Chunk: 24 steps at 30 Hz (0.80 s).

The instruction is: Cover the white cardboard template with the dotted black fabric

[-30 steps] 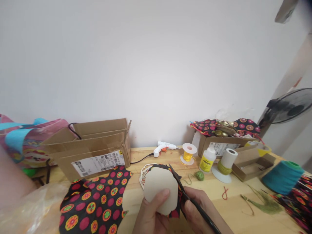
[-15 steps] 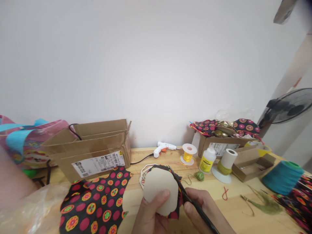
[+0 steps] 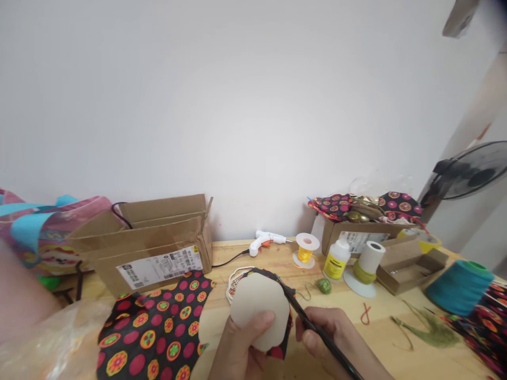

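My left hand (image 3: 247, 338) grips a pale, rounded piece of card (image 3: 259, 303), its thumb pressed on the face. Behind the card, black patterned fabric (image 3: 282, 351) sticks out along the right and lower edges. My right hand (image 3: 325, 332) is closed around a long, slim black tool (image 3: 327, 340) with a pointed tip; its exact kind is unclear. That tip lies at the card's upper right edge, by the fabric. A white openwork piece (image 3: 233, 279) shows beyond the card's upper left.
Patterned fabric (image 3: 158, 327) and a cardboard box (image 3: 158, 253) are at left. A glue gun (image 3: 265, 240), yellow thread spool (image 3: 304, 250), glue bottle (image 3: 336, 258) and green thread spool (image 3: 366, 272) stand behind. Further right are a small box (image 3: 412, 272) and a teal thread cone (image 3: 461, 287).
My right hand and the black tool have shifted slightly right and down. The card has moved a little left, with my left hand still gripping it.
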{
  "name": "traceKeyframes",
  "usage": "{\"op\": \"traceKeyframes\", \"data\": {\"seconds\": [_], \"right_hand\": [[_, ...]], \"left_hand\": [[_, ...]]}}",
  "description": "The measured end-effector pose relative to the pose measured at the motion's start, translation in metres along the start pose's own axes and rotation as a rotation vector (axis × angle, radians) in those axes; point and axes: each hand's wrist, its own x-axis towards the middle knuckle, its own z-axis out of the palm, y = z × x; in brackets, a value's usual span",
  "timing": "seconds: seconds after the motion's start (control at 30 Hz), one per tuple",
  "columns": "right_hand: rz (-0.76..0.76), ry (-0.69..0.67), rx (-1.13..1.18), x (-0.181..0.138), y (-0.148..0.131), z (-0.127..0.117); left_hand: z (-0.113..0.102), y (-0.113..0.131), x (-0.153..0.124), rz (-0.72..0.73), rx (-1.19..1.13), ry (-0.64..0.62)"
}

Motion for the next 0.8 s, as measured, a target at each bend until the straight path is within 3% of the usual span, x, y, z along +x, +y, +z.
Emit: {"op": "traceKeyframes", "data": {"seconds": [0.27, 0.53, 0.8], "right_hand": [[0.062, -0.021, 0.011, -0.001, 0.001, -0.008], [0.015, -0.033, 0.002, 0.000, 0.016, -0.009], [0.044, -0.036, 0.010, -0.002, 0.009, -0.010]], "left_hand": [[0.000, 0.005, -0.002, 0.033, 0.116, -0.028], [-0.002, 0.007, 0.001, 0.044, 0.208, -0.103], [-0.002, 0.010, 0.001, 0.034, 0.237, -0.137]]}}
